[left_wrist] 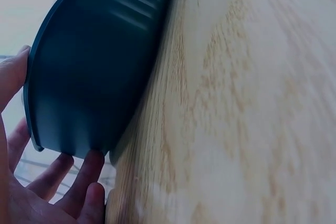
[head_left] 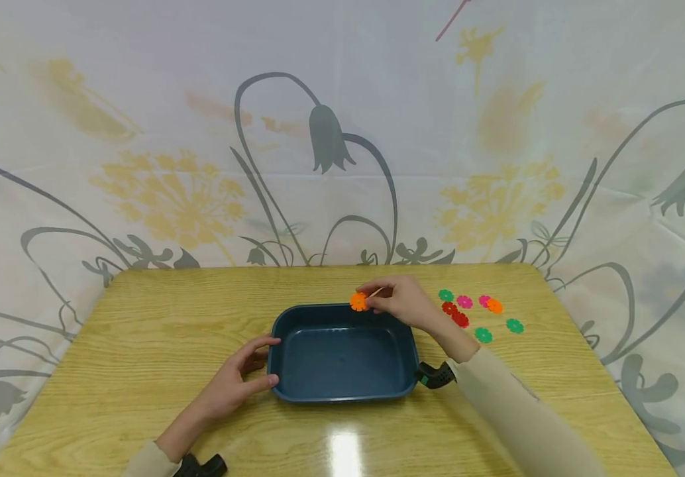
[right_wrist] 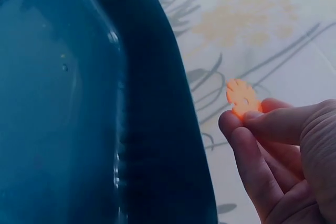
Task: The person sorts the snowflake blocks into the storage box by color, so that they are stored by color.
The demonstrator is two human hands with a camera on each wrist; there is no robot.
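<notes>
The right hand (head_left: 399, 301) pinches 1 orange flower disc (head_left: 359, 302) in its grip near the blue tray (head_left: 342, 361), the left hand (head_left: 232, 384) spread wide against its side; work appears early, no disc showing inside, 8 loose discs (head_left: 460, 320) untouched on the bench (head_left: 187, 318)

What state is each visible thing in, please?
Blue tray, upright and open-topped on the table
Left hand, touching the tray's left side
Held orange piece, raised off the table
Right hand, pinching that piece
Green pieces, lying apart
Red pieces, lying close together
Pink pieces, lying apart
Other orange piece, beside a pink one
</notes>
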